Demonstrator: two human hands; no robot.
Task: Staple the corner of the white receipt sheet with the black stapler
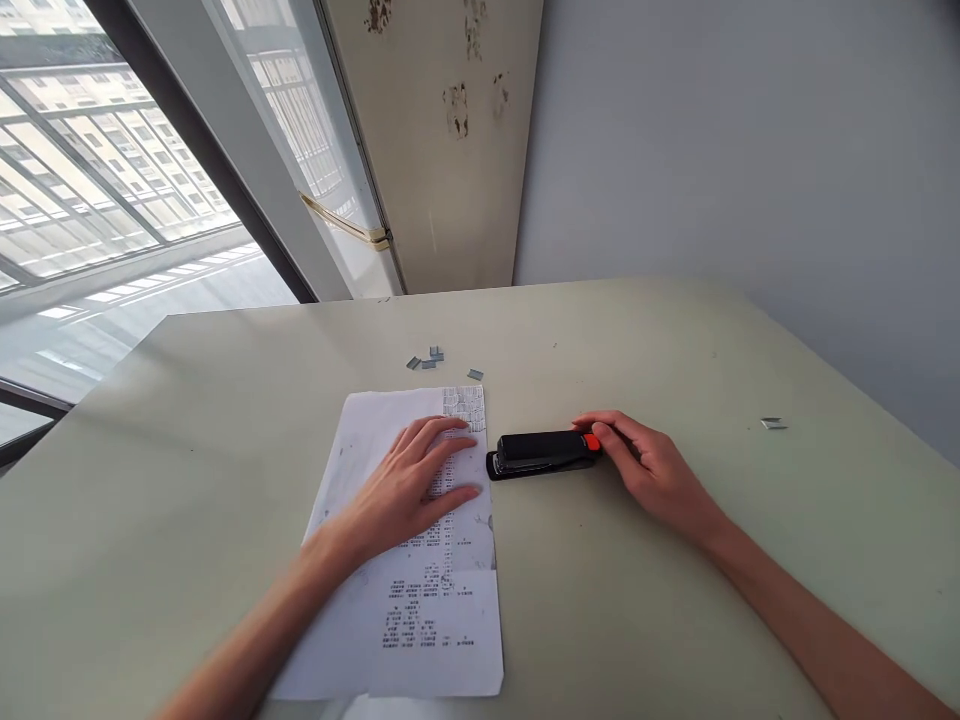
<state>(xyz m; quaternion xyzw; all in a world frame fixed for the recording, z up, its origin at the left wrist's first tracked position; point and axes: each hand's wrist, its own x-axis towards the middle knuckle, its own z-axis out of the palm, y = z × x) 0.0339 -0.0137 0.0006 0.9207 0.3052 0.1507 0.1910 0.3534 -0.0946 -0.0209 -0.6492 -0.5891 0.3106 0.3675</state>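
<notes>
Printed paper (457, 660) lies on the pale table, its right edge beside a black stapler (544, 448). My left hand (409, 485) rests on the upper part of the paper with its fingers apart, holding nothing. At the stapler's red-marked right end, my right hand (652, 465) pinches it between thumb and fingers. The stapler lies sideways on the table, its front end at the paper's right edge.
Several staple strips (428, 364) lie beyond the paper, with another strip (475, 375) near its top edge. More strips (773, 424) are at the right of the table (187, 500). A wall, a cabinet-like panel and a window stand behind.
</notes>
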